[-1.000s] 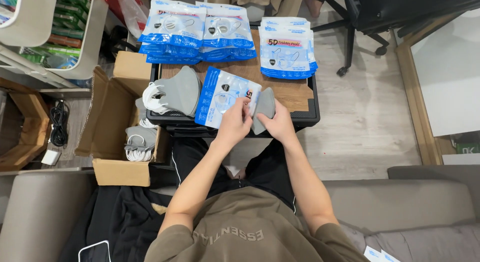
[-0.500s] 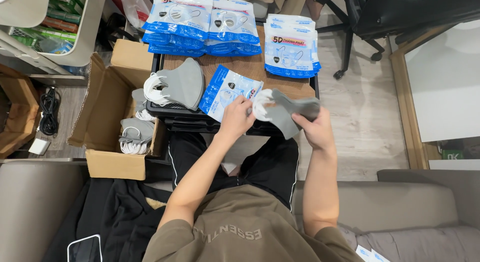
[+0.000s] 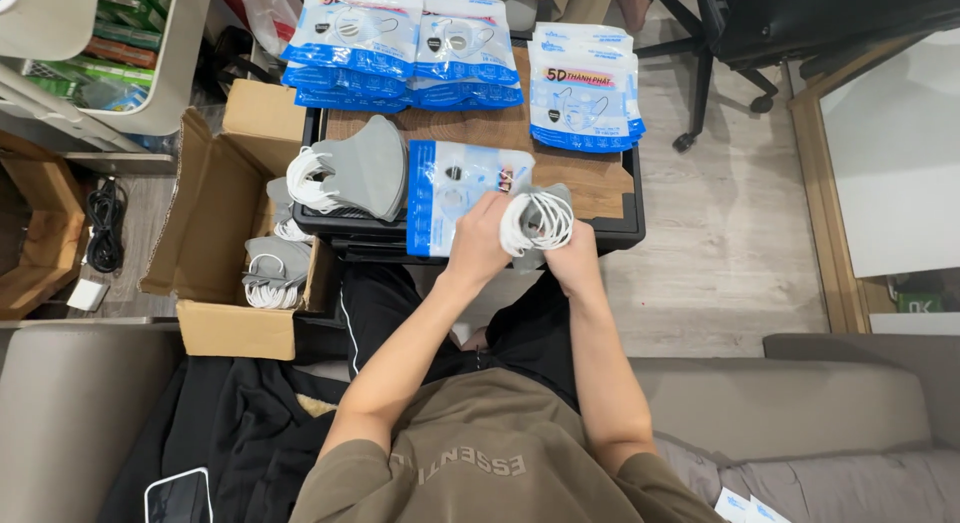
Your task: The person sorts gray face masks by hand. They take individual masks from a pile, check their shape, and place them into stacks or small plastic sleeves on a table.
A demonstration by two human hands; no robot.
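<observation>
Holding: both hands meet at the bench's [image 3: 600, 183] near edge, around a stack of grey masks [image 3: 538, 221].
Left hand [image 3: 480, 245]: fingers curled closed on the near end of a blue-and-white packet [image 3: 452, 195] lying flat on the bench, touching the stack.
Right hand [image 3: 572, 261]: fingers closed under the stack of grey masks, white ear loops bunched on top.
Left edge: loose pile of grey masks [image 3: 350, 171] on the bench.
Far edge: stacked packets [image 3: 400, 43], another stack [image 3: 585, 83] at the far right corner.
Floor: open cardboard box [image 3: 225, 243] beside the bench holds more masks.
</observation>
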